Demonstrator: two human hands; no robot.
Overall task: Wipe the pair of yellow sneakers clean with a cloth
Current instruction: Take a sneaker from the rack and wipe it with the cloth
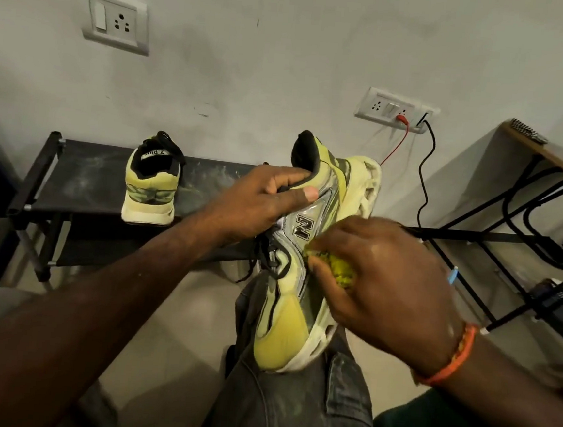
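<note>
Two hands on one sneaker (301,283). Left hand (260,204): fingers curled over collar, thumb pressed on side, gripping it. Right hand (380,276): fingers bunched round yellow cloth (340,269), pressed against sneaker side just below N logo. Sneaker toe rests on knee (291,401), heel up. Second sneaker (151,185) well left of left fingers, heel toward camera, on black rack (89,176). Orange band (454,358) on right wrist.
</note>
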